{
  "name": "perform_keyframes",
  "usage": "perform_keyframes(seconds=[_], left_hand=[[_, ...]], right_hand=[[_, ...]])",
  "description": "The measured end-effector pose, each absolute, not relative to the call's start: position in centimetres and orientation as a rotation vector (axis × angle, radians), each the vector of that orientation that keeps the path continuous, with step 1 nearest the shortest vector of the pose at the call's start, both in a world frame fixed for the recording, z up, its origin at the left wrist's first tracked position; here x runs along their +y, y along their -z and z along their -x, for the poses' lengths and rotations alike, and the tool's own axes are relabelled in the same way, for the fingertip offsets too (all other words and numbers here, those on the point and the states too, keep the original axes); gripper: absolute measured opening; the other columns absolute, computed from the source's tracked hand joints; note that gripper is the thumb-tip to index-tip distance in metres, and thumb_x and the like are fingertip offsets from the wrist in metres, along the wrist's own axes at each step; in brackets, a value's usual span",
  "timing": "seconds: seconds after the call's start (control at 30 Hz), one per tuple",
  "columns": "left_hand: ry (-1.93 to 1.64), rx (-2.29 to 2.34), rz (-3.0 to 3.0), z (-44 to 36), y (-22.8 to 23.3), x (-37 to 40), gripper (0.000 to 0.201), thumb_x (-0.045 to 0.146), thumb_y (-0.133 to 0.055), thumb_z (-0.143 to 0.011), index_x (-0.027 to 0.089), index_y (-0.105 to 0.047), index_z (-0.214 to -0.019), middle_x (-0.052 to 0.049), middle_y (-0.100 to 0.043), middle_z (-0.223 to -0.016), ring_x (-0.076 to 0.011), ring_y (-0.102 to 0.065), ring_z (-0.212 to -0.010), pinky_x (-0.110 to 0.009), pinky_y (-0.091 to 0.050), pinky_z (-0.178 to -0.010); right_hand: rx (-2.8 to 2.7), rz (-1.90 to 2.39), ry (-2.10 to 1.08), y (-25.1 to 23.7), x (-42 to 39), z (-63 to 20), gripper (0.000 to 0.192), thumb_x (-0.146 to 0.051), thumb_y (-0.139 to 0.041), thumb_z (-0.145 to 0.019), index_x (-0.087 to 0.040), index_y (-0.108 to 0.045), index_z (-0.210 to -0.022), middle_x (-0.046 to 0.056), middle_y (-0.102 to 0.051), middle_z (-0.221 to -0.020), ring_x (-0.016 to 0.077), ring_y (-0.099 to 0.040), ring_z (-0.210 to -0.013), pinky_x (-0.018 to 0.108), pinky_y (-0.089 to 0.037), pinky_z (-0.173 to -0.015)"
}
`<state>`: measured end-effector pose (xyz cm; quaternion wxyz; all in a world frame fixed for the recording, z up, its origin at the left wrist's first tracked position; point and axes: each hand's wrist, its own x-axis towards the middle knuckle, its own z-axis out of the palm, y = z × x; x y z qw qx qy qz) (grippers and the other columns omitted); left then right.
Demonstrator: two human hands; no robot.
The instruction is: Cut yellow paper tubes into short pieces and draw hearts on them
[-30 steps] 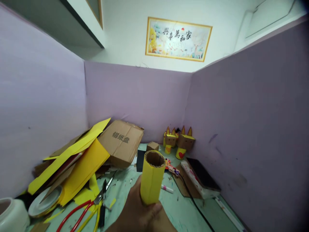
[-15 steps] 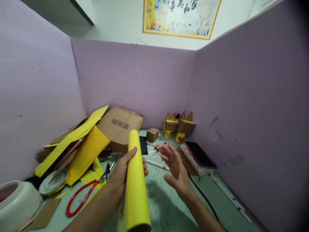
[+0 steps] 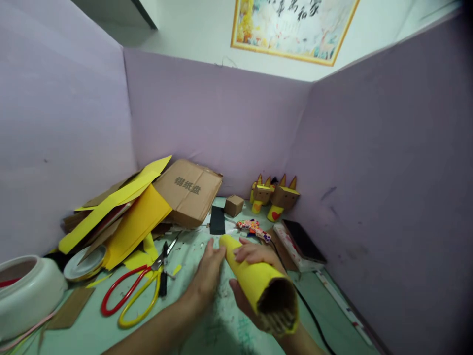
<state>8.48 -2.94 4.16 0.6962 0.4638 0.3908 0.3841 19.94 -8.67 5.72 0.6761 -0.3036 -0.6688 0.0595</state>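
Note:
A yellow paper tube (image 3: 254, 278) lined with brown cardboard tilts over the table, its hollow near end facing me. My right hand (image 3: 258, 254) is wrapped around the tube, fingers over the top and thumb beneath. Beside the tube's far end is my left hand (image 3: 207, 271), fingers stretched out and the thumb side at the tube's edge. Left of that hand lie scissors (image 3: 144, 286) with one red and one yellow handle loop. A small dark-handled tool (image 3: 163, 271) rests across them.
Yellow sheets and cardboard (image 3: 136, 222) are heaped at the left, near a tape roll (image 3: 84, 261) and a white pot (image 3: 29, 296). Behind are a carton (image 3: 190, 192), a small cardboard box (image 3: 234, 205), cardboard animal figures (image 3: 284, 197), a flower-patterned corded tool (image 3: 253, 228) and a phone (image 3: 305, 241).
The tube has swung rightward and passed from my left hand into my right. My left hand has loosened its grip and now lies beside the far end.

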Motion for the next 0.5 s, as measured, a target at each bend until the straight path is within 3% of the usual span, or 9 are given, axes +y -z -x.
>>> perform_keyframes(seconds=[0.03,0.1,0.17,0.23,0.33,0.4,0.5], left_hand=[[-0.930,0.888,-1.110,-8.0,-4.7,-3.1,0.071,0.043,-0.043,-0.089,0.019,-0.008,-0.145,-0.014,-0.027,-0.149,-0.0276,-0.023,-0.138,-0.043,-0.024,-0.109],[-1.078,0.806,-1.543,-6.9,-6.0,-3.7,0.071,0.045,-0.044,-0.087,0.019,-0.014,-0.145,-0.013,-0.029,-0.149,-0.0278,-0.023,-0.138,-0.043,-0.019,-0.111],[-0.899,0.555,-1.976,-6.2,-7.2,-4.5,0.083,0.038,-0.064,-0.072,0.024,-0.024,-0.143,-0.009,-0.032,-0.150,-0.0316,-0.028,-0.136,-0.043,-0.021,-0.110],[-0.869,0.659,-2.061,-6.3,-7.9,-5.4,0.097,0.023,-0.071,-0.059,0.025,-0.023,-0.143,-0.011,-0.043,-0.143,-0.0338,-0.043,-0.125,-0.043,-0.032,-0.102],[-0.677,0.877,-1.965,-7.4,-7.4,-5.8,0.065,0.012,-0.061,-0.055,0.019,-0.050,-0.119,-0.007,-0.067,-0.100,-0.0253,-0.062,-0.083,-0.031,-0.046,-0.069],[-0.504,0.832,-1.899,-8.2,-6.4,-5.3,0.036,0.011,-0.060,-0.052,0.018,-0.059,-0.088,0.001,-0.064,-0.072,-0.0165,-0.055,-0.061,-0.025,-0.038,-0.052],[-0.375,0.639,-1.677,-8.8,-4.4,-4.2,0.031,0.012,-0.068,-0.045,0.017,-0.056,-0.073,0.006,-0.057,-0.059,-0.0104,-0.047,-0.052,-0.021,-0.032,-0.046]], right_hand=[[-1.418,0.686,-0.171,-6.5,-8.7,-20.1,0.041,-0.008,-0.070,-0.066,-0.028,-0.055,-0.098,0.000,-0.062,-0.088,0.0197,-0.061,-0.085,0.045,-0.040,-0.097],[-1.287,0.623,-0.339,-7.9,-8.9,-20.2,0.036,-0.013,-0.071,-0.068,-0.028,-0.057,-0.097,0.000,-0.061,-0.086,0.0201,-0.060,-0.085,0.044,-0.041,-0.095],[-1.159,0.478,-0.624,-8.9,-8.8,-20.0,0.032,-0.022,-0.072,-0.070,-0.027,-0.057,-0.098,-0.001,-0.061,-0.083,0.0192,-0.059,-0.082,0.041,-0.046,-0.088],[-1.011,0.348,-0.903,-9.1,-8.5,-19.8,0.032,-0.025,-0.072,-0.070,-0.026,-0.058,-0.098,-0.001,-0.060,-0.081,0.0168,-0.059,-0.077,0.035,-0.049,-0.080],[-0.881,0.311,-1.084,-8.6,-7.6,-20.2,0.036,-0.020,-0.076,-0.064,-0.024,-0.060,-0.096,-0.001,-0.062,-0.081,0.0138,-0.061,-0.073,0.029,-0.050,-0.074],[-0.849,0.321,-1.136,-8.3,-6.9,-21.2,0.038,-0.021,-0.079,-0.062,-0.023,-0.061,-0.095,-0.002,-0.063,-0.077,0.0129,-0.062,-0.068,0.027,-0.051,-0.071],[-0.779,0.302,-1.231,-8.5,-6.3,-22.8,0.035,-0.023,-0.081,-0.060,-0.021,-0.062,-0.089,-0.003,-0.063,-0.070,0.0108,-0.062,-0.063,0.024,-0.053,-0.069]])
